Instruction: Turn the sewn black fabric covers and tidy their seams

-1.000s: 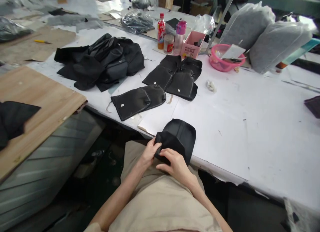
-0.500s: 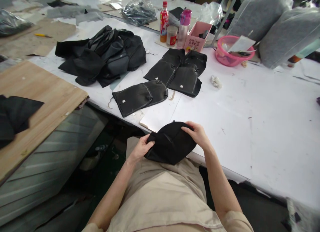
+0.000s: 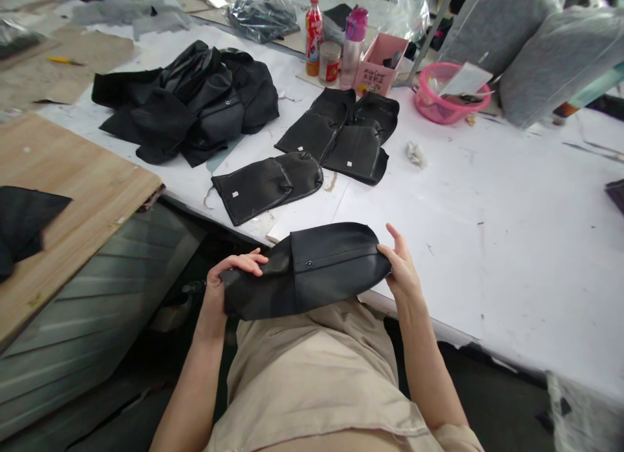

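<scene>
A long black leather-like pouch [image 3: 336, 263] with a rounded right end, a lengthwise seam and a small round snap is stretched between my hands at the table's front edge. My left hand [image 3: 234, 268] grips its left end, fingers over the top. With thumb and fingers, my right hand [image 3: 402, 265] pinches the rounded end, one finger raised. Just beyond lies a similar flat black pouch [image 3: 258, 186] with a small white label. Two more labelled pouches, one here [image 3: 353, 154], overlap farther back.
A heap of black leather-like pieces [image 3: 195, 107] lies at the back left of the white table [image 3: 487, 244]. Behind stand a red-capped bottle [image 3: 313, 36], a pink-lidded bottle [image 3: 351, 52], a pink box [image 3: 379, 68] and a pink basket [image 3: 441, 110]. A wooden board [image 3: 97, 172] is on the left.
The pouch has been flipped and spread out, from a bunched matte side to a smooth side showing the snap and seam. My left hand has moved left; my hands are farther apart.
</scene>
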